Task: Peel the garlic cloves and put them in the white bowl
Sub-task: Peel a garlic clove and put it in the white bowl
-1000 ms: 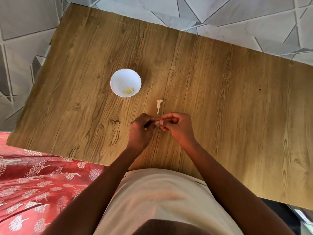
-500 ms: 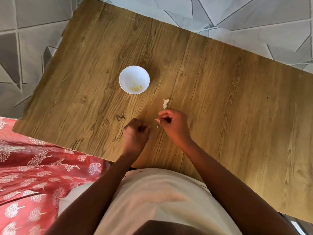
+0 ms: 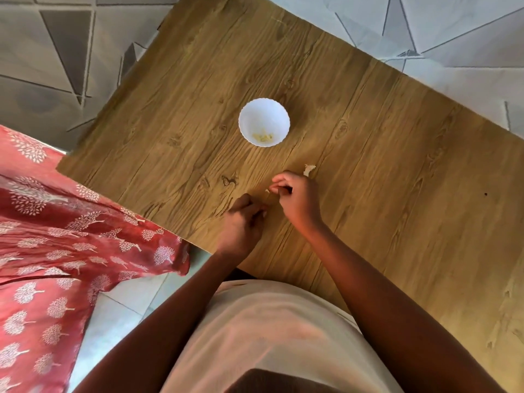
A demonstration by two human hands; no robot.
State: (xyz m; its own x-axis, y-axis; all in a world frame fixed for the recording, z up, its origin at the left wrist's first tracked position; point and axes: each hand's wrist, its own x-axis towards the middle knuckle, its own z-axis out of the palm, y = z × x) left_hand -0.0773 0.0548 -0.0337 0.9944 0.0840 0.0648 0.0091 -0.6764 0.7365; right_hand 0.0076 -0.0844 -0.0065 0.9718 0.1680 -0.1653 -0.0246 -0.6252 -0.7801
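Both hands have drawn apart: right hand [image 3: 297,199] pinches a skin scrap [image 3: 267,190], left hand [image 3: 243,222] curls, contents unseen. Strip remaining skin gently, then drop the clove in the bowl [image 3: 264,122].

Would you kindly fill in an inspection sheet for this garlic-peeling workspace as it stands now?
Surface: wooden table, grain pattern, bare around the work.
Job's things: white bowl upright, a few peeled garlic cloves inside; something small is pinched in each hand, too small to identify.
Clutter: a scrap of garlic skin on the table beside the right hand.
Grippers: left hand and right hand have curled fingers, apart from each other, low over the table.
Cables: nothing seen.
Surroundings: tiled floor; red patterned cloth at left.
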